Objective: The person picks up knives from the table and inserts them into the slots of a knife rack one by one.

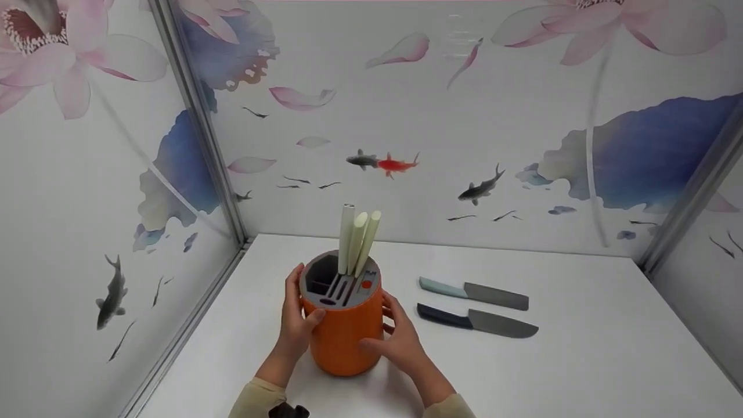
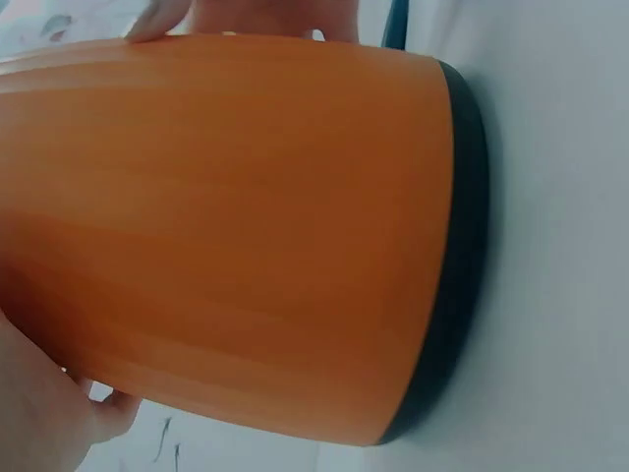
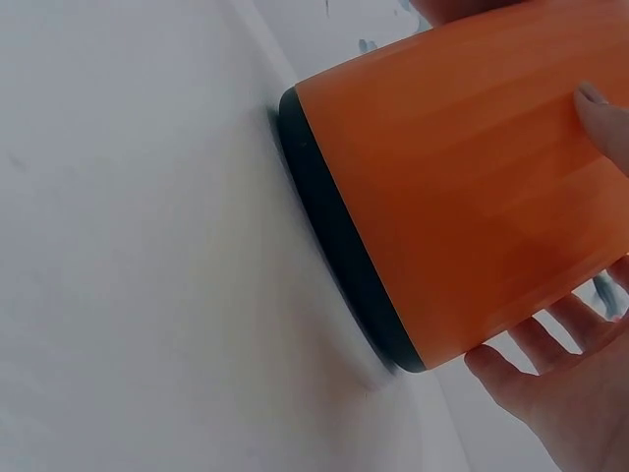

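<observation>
An orange, round knife block [image 1: 346,337] with a grey slotted top [image 1: 328,290] is between my two hands in the head view. Several pale green handles [image 1: 359,244] stick up from the back of its top. My left hand [image 1: 297,319] grips its left side, with the thumb near the top rim. On the right side my right hand [image 1: 400,337] holds it, thumb across the front and fingers round the side. Both wrist views show the block's dark base [image 2: 462,256] at the white surface; whether it touches all round, I cannot tell.
To the right of the block lie two knives side by side: one with a light teal handle [image 1: 444,288] and one with a dark handle [image 1: 444,316]. The white table [image 1: 580,371] is bounded by printed panels [image 1: 406,116] at the back and sides.
</observation>
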{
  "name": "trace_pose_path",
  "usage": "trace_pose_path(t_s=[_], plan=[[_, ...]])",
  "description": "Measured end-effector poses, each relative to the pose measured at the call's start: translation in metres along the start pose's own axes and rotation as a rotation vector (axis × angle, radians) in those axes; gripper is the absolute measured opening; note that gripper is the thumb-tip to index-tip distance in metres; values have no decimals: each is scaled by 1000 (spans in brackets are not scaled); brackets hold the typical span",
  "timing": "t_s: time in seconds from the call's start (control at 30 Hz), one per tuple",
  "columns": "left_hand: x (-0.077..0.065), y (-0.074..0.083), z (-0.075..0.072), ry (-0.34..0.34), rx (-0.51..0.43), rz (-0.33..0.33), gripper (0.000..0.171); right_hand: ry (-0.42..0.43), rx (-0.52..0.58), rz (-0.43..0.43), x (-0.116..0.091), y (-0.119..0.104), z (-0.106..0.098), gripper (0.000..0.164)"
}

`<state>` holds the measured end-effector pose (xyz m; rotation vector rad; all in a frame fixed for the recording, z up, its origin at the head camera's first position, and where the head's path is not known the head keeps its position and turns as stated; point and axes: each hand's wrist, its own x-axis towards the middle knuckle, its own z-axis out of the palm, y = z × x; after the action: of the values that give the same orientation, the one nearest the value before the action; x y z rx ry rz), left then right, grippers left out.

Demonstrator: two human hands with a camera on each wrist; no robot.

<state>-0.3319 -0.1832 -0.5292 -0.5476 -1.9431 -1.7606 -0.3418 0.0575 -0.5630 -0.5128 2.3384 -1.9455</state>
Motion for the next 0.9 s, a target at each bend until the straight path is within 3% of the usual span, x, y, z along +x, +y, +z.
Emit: trace_pose_path(t_s=[0.13, 0.27, 0.53, 0.9], plan=[[0, -8, -7, -110, -59, 12, 106, 2, -8, -14, 0, 0, 1, 107], [1, -15, -9, -168, -97, 17, 116, -1, -13, -17, 0, 0, 0, 106], [4, -19, -9, -181, -82, 63, 117, 5, -21, -14, 2, 0, -1, 105], [1, -19, -9, -174, -100, 32, 116, 3, -18, -26, 0, 3, 0, 105]])
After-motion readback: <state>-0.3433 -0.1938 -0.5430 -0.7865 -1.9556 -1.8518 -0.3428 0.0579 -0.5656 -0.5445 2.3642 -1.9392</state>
